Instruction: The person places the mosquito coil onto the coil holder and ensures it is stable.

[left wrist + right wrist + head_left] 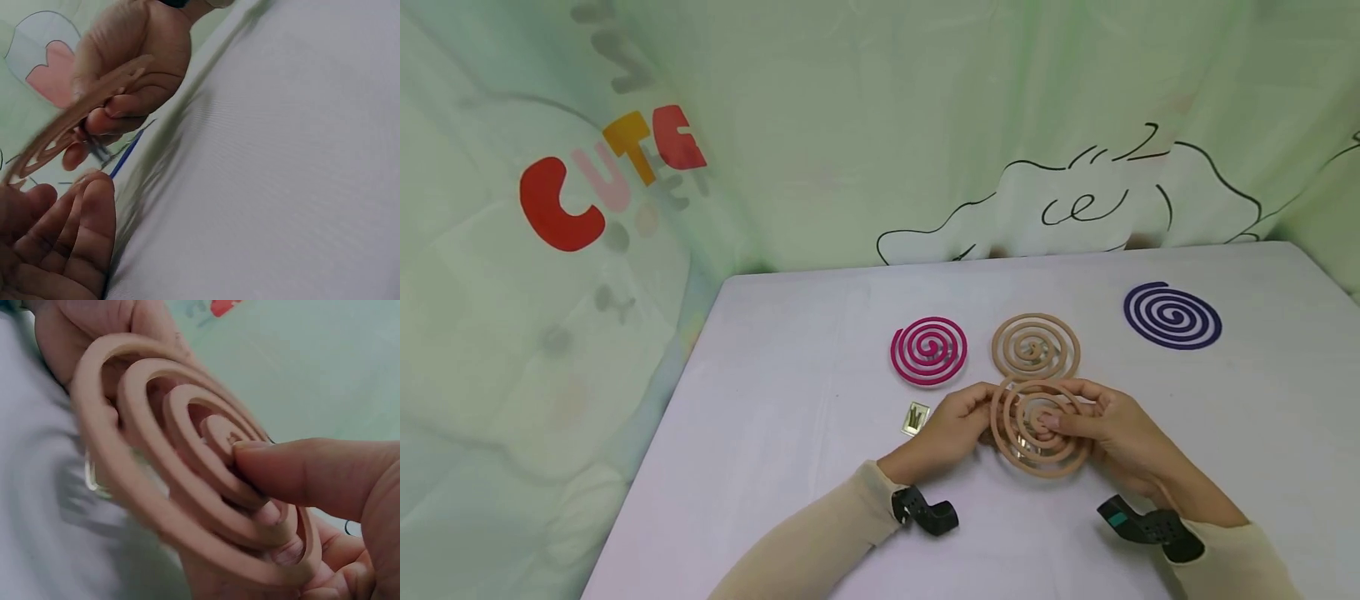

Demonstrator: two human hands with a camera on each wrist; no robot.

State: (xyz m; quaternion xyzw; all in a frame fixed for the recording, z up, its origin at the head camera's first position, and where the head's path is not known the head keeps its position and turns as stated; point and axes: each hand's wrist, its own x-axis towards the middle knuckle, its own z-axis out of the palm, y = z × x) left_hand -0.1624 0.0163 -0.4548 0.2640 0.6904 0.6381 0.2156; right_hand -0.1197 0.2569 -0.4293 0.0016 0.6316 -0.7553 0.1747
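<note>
Both hands hold a tan mosquito coil [1048, 474] above the white table. My right hand [1112, 421] pinches its centre, thumb [281, 469] on top and fingers underneath. A small shiny metal piece [98, 151] shows under the coil by those fingers. On the other side, my left hand [951, 429] holds the coil's left edge, its fingers partly hidden behind the rings. Just beyond the held coil lies another tan coil [1037, 317], which it slightly overlaps in the head view. A small metal stand [915, 418] lies beside the left hand.
A pink coil [929, 348] lies on the table [805, 358] left of the far tan one. Toward the back right is a dark purple coil [1174, 317]. Behind the table hangs a pale green printed curtain [820, 133]. Each wrist wears a black strap.
</note>
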